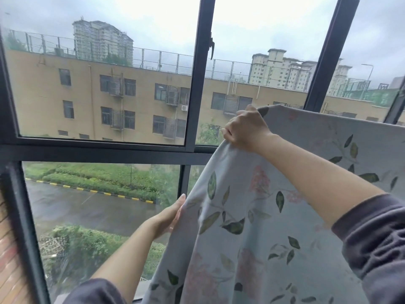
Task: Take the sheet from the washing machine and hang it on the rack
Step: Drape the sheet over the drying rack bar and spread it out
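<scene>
Against the dark-framed window (197,148) and its rainy view, the floral sheet (252,238) hangs spread at lower right. The right hand (245,128) bunches its top corner in curled fingers; the left hand (169,216) lies straight-fingered along the side edge. Hanging seems under way (no rack shows); next, the top edge likely needs lifting over the rack, kept taut.

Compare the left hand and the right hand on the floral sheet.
The right hand is raised high, at the top edge of the floral sheet; the left hand sits lower, at its side edge. The right hand's fingers curl tight, bunching the cloth; the left hand's fingers lie nearly straight against it. Both touch the same sheet, and both arms wear dark sleeves.
</scene>
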The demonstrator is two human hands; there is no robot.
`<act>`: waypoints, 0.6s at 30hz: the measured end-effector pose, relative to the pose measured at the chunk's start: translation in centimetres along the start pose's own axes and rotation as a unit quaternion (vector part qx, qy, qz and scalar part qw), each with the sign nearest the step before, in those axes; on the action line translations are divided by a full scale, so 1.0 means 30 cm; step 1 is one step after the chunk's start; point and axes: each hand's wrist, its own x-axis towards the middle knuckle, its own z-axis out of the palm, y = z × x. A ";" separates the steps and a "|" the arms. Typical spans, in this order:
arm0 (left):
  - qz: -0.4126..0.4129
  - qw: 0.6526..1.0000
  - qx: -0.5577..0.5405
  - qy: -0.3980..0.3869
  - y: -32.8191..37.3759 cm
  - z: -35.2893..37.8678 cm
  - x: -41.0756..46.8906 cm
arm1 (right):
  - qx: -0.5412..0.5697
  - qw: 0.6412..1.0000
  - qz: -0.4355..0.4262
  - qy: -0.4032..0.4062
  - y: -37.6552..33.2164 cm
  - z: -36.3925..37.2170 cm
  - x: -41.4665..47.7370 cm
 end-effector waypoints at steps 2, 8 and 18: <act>0.066 0.997 0.026 -0.010 0.012 -0.008 -0.023 | -0.023 0.999 -0.046 -0.018 -0.050 0.017 -0.017; 0.177 0.969 0.156 0.075 -0.057 -0.038 -0.072 | -0.026 0.989 -0.103 -0.099 -0.123 -0.009 -0.040; -0.139 0.982 0.109 0.071 -0.312 -0.049 -0.122 | -0.017 0.945 -0.227 -0.234 -0.337 -0.020 -0.067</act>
